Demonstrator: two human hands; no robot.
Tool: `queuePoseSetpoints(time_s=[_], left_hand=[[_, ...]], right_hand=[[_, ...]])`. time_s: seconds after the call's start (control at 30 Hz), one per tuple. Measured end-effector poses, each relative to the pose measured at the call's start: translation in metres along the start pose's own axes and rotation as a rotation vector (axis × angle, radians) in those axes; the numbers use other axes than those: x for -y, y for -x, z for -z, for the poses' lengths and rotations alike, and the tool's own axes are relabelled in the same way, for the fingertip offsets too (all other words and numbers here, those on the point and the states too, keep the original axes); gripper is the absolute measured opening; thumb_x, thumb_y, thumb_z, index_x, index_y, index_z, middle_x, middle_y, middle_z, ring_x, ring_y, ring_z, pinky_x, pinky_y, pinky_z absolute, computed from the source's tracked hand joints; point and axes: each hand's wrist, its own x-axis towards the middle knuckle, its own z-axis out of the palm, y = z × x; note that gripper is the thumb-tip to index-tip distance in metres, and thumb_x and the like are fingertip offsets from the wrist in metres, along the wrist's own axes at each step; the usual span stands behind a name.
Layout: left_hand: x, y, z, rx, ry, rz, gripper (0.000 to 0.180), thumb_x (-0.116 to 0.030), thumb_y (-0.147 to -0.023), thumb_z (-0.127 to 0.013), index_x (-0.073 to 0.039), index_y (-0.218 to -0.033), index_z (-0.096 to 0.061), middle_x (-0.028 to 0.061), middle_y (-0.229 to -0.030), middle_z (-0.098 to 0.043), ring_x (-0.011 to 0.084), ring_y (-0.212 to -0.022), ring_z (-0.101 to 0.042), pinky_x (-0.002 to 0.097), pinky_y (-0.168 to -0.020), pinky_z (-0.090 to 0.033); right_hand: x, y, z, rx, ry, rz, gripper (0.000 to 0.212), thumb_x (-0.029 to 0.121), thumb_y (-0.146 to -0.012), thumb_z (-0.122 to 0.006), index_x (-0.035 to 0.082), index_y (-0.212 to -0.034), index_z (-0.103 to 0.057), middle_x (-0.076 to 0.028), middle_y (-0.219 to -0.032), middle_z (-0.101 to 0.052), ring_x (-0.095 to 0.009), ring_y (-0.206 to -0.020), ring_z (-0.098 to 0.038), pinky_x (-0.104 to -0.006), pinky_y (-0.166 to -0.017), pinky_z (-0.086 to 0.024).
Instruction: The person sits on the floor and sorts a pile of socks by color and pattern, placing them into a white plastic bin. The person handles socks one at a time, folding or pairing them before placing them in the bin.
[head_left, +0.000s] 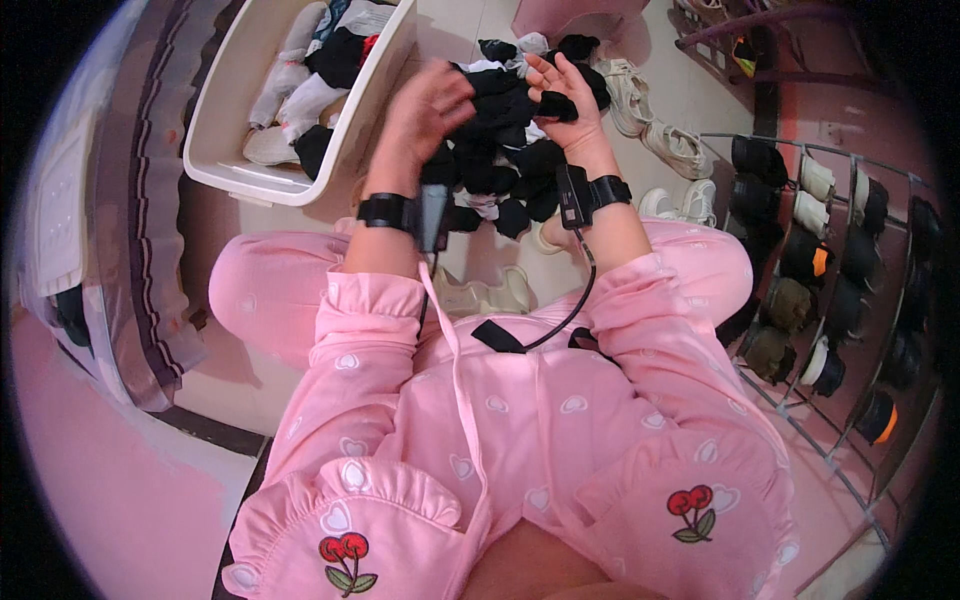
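Note:
A heap of mostly black socks (490,165), with some white and grey ones among them, lies on the floor in front of me. Over its right side, my right hand (572,112) is turned palm up with a black sock (557,106) held against the palm. My left hand (428,108), smeared by motion, hovers at the heap's left edge with its fingers bent toward the black socks. Whether anything is between those fingers is hidden. Both wrists wear black straps with small devices.
A white plastic bin (325,185) with white, black and grey socks stands at the left. White shoes (675,148) are right of the heap. A metal shoe rack (800,400) full of shoes runs along the right side. A grey curtain (140,250) hangs at far left.

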Motion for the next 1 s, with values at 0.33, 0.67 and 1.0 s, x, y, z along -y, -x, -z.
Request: queuePoseSetpoints(time_s=[0.33,0.67,1.0], left_hand=[[0.047,0.053,-0.050,0.017,-0.030,0.116,0.021,-0.008,-0.085,-0.062,-0.011,-0.105,-0.060,-0.0026,-0.087,-0.059,0.0083,-0.078,-0.057,0.0287,-0.069,-0.051],[0.054,0.039,-0.034,-0.156,0.044,-0.154,0.015,-0.003,-0.085,-0.062,-0.004,-0.100,-0.060,0.0034,-0.089,-0.064,0.0120,-0.075,-0.062,0.0254,-0.065,-0.052],[0.051,0.038,-0.035,-0.037,-0.162,-0.211,0.031,-0.005,-0.082,-0.066,-0.005,-0.111,-0.058,0.0023,-0.097,-0.061,0.0101,-0.085,-0.057,0.0248,-0.073,-0.048]], right_hand=[[-0.013,0.036,-0.020,-0.033,0.200,0.026,0.036,0.037,-0.092,-0.054,0.006,-0.107,-0.063,-0.003,-0.086,-0.066,-0.012,-0.068,-0.060,-0.0208,-0.058,-0.046],[-0.033,0.060,-0.043,-0.134,0.970,0.439,0.013,0.017,-0.084,-0.060,0.011,-0.093,-0.068,-0.001,-0.088,-0.061,-0.014,-0.092,-0.057,-0.0296,-0.087,-0.043],[-0.048,0.060,-0.052,-0.221,1.368,0.509,0.024,0.008,-0.075,-0.068,0.003,-0.098,-0.062,-0.006,-0.087,-0.063,-0.014,-0.071,-0.061,-0.0248,-0.067,-0.050]])
